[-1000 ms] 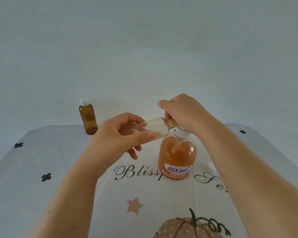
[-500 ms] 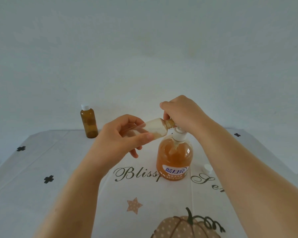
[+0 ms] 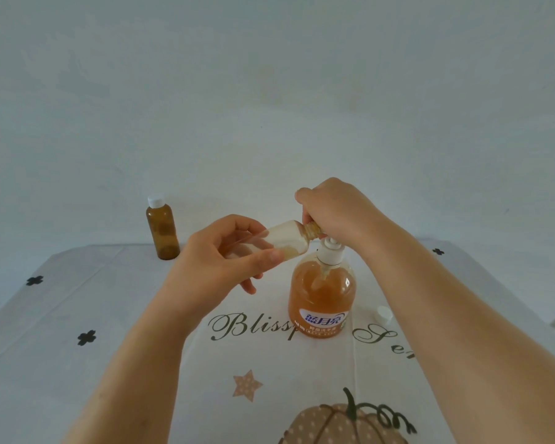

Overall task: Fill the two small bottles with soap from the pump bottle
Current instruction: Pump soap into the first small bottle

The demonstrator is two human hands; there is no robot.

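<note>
An orange pump bottle [image 3: 322, 296] of soap stands upright at the table's middle, with a white collar and a blue label. My right hand [image 3: 332, 209] curls over its pump head and hides the nozzle. My left hand [image 3: 220, 264] grips an uncapped small bottle [image 3: 285, 238], tilted nearly sideways with its neck under my right hand at the nozzle; a little soap lies inside it. The other small bottle [image 3: 162, 230] is amber with a white cap and stands upright at the far left edge.
A loose white cap [image 3: 384, 315] lies on the cloth to the right of the pump bottle. The table [image 3: 77, 315] wears a white cloth printed with lettering, a star and a pumpkin. A plain wall rises behind it.
Both hands, the tilted bottle and the pump keep the same pose. The camera has tipped slightly, so everything sits a little lower in view.
</note>
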